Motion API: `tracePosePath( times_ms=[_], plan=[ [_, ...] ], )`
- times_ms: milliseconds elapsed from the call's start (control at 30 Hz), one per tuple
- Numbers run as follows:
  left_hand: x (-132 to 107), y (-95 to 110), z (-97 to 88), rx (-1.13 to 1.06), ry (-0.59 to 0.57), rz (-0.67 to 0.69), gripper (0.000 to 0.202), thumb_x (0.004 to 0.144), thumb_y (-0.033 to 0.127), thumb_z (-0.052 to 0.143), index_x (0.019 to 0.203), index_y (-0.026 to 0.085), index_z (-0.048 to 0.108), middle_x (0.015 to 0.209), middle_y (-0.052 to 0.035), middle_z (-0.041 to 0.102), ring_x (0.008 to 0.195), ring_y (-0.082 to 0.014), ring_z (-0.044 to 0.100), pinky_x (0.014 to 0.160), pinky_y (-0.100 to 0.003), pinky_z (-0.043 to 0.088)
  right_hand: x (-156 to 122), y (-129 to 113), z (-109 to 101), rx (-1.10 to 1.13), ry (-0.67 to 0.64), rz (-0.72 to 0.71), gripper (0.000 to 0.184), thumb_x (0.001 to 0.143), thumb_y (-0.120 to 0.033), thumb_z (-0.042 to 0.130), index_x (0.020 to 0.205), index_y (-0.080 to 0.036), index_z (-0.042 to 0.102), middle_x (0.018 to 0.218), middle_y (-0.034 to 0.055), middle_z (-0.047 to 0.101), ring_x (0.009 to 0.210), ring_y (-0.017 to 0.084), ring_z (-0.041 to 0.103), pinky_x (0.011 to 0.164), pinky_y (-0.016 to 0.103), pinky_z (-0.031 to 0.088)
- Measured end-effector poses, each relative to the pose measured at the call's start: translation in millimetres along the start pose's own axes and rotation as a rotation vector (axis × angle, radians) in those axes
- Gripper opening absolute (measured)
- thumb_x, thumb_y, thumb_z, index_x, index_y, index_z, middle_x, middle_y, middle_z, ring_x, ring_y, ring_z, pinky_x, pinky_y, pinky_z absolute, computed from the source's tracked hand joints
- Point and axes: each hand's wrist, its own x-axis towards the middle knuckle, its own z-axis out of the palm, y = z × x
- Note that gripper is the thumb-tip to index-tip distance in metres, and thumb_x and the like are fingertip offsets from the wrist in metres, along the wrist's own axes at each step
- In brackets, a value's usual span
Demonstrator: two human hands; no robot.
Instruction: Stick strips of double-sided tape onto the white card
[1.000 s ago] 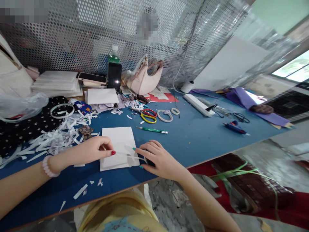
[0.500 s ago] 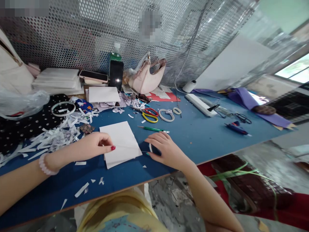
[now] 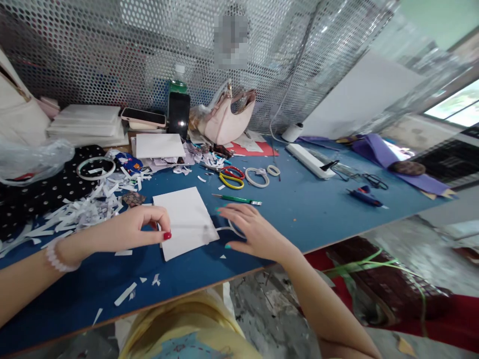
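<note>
Your left hand (image 3: 136, 227) reaches in from the left with its wrist low, a pale-pink beaded bracelet (image 3: 62, 254) around it. Its fingers curl toward the red-nailed thumb at the left edge of a flat stack of white rectangular sheets (image 3: 185, 219); you cannot tell whether they pinch anything. That stack lies slightly turned on the blue tabletop (image 3: 299, 214), in front of you. Your right hand (image 3: 250, 227), palm down, sits just beyond its right edge, teal-nailed fingers and thumb spread apart around a thin white ring-shaped roll (image 3: 235, 230); their grip on it cannot be told. A narrow pale strip (image 3: 223, 228) runs between sheets and roll. A green-handled slim tool (image 3: 239, 200) lies just past your right fingers. Small marks beside the blue print on your yellow shirt (image 3: 213, 319) are too small to read.
</note>
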Motion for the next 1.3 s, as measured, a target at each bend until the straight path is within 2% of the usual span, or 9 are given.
tracePosePath(
  times_ms=[133,267,433,600,733,833,1000,1100,1300],
  plan=[
    [-4,-1,8.3,-0.028,-0.154,0.160,0.017,0.092,0.033,0.059,0.080,0.020,0.059,0.093,-0.0022,0.066,0.087,-0.0155,0.062,0.084,-0.025,0.046,22,-23,3,0.143,-0.047,-0.229,0.070,0.094,-0.057,0.056,0.145,-0.011,0.041,0.138,0.0226,0.058,0.138,0.030,0.044,0.112,0.052,0.034],
    [-4,-1,14.5,-0.035,-0.205,0.183,0.013,0.091,0.028,0.058,0.081,0.020,0.059,0.094,-0.0021,0.067,0.094,-0.0165,0.062,0.092,-0.027,0.045,33,-29,5,0.203,-0.059,-0.267,0.068,0.094,-0.054,0.057,0.142,-0.009,0.042,0.133,0.0220,0.061,0.134,0.027,0.049,0.113,0.049,0.033],
    [0,-5,13.2,-0.163,-0.183,0.117,0.017,0.088,0.032,0.062,0.078,0.019,0.058,0.091,-0.0025,0.065,0.087,-0.0159,0.061,0.082,-0.025,0.047,30,-26,1,0.118,-0.035,-0.216,0.061,0.094,-0.049,0.057,0.139,-0.009,0.045,0.127,0.0217,0.064,0.129,0.029,0.053,0.113,0.052,0.033],
    [6,-19,14.8,-0.286,-0.090,0.067,0.030,0.085,0.045,0.065,0.075,0.019,0.055,0.090,-0.0032,0.065,0.087,-0.0170,0.062,0.081,-0.027,0.050,34,-32,2,0.133,-0.028,-0.279,0.055,0.097,-0.042,0.054,0.140,-0.009,0.044,0.127,0.0221,0.064,0.129,0.029,0.053,0.109,0.051,0.038],
    [8,-22,16.2,-0.332,0.044,0.016,0.031,0.085,0.048,0.062,0.077,0.019,0.060,0.094,-0.0042,0.067,0.091,-0.0185,0.063,0.088,-0.031,0.050,42,-36,2,0.326,0.076,-0.163,0.033,0.097,-0.028,0.050,0.127,-0.015,0.056,0.115,0.0166,0.069,0.111,0.025,0.062,0.098,0.043,0.048],
    [7,-18,12.8,-0.342,0.076,-0.007,0.026,0.083,0.045,0.065,0.081,0.019,0.068,0.101,-0.0054,0.071,0.096,-0.0201,0.065,0.092,-0.033,0.050,51,-38,0,0.571,0.114,-0.068,0.019,0.097,-0.028,0.050,0.105,-0.017,0.064,0.098,0.0107,0.072,0.092,0.020,0.067,0.083,0.032,0.053],
    [2,-14,3.5,-0.293,0.071,-0.014,0.029,0.079,0.046,0.068,0.089,0.021,0.077,0.111,-0.0060,0.073,0.101,-0.0235,0.067,0.093,-0.033,0.051,68,-43,-4,0.752,0.089,0.001,0.026,0.096,-0.041,0.055,0.092,-0.017,0.066,0.090,0.0081,0.072,0.083,0.018,0.066,0.077,0.028,0.051],
    [2,-15,-1.1,-0.225,0.057,-0.007,0.032,0.080,0.047,0.066,0.096,0.022,0.079,0.114,-0.0055,0.073,0.102,-0.0242,0.067,0.092,-0.032,0.052,75,-45,-5,0.817,0.041,0.073,0.031,0.095,-0.045,0.054,0.085,-0.017,0.065,0.078,0.0049,0.068,0.071,0.015,0.060,0.066,0.025,0.048],
    [9,-12,1.0,-0.159,0.167,-0.033,0.033,0.080,0.044,0.061,0.096,0.023,0.079,0.115,-0.0043,0.073,0.102,-0.0241,0.066,0.093,-0.033,0.051,76,-39,-5,0.913,-0.024,0.192,0.039,0.092,-0.051,0.055,0.075,-0.016,0.061,0.064,-0.0001,0.057,0.056,0.010,0.046,0.054,0.022,0.038]
  ],
)
